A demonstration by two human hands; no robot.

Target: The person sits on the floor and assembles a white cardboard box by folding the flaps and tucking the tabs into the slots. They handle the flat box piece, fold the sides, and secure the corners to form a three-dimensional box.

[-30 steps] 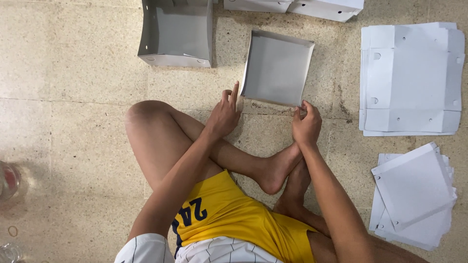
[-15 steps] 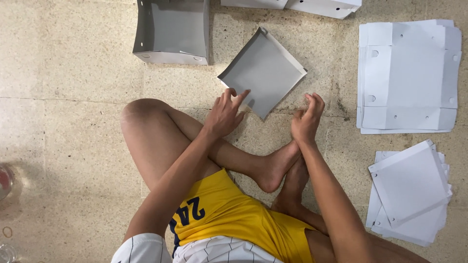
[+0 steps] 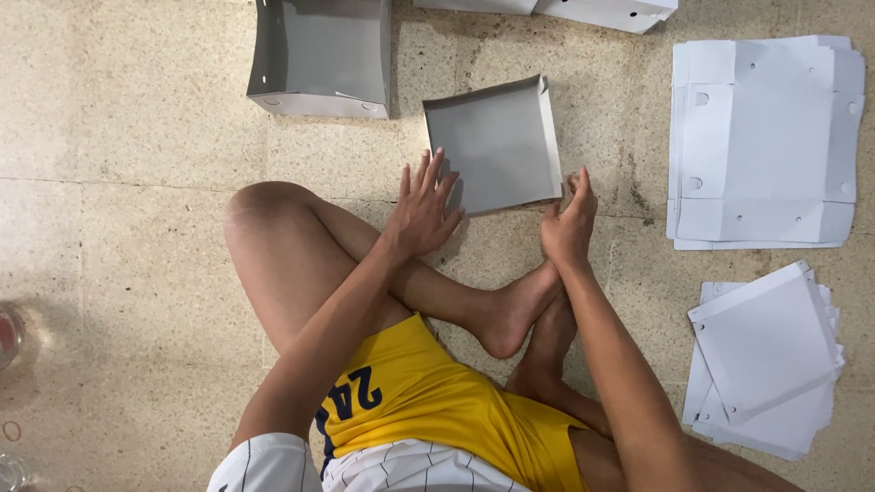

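Since half a second ago the grey tray (image 3: 497, 146) has turned square on the floor. Left, one folded box (image 3: 319, 56) stands done. The left hand (image 3: 421, 214) touches the tray, grip released; the right hand (image 3: 570, 223) likewise. Right, flat sheets (image 3: 761, 141) wait unfolded.

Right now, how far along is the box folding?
Done: one folded grey box stands on the floor. In hand: a shallow grey tray, left hand touching its near-left edge, right hand at its corner. Left: two stacks of flat white blanks.
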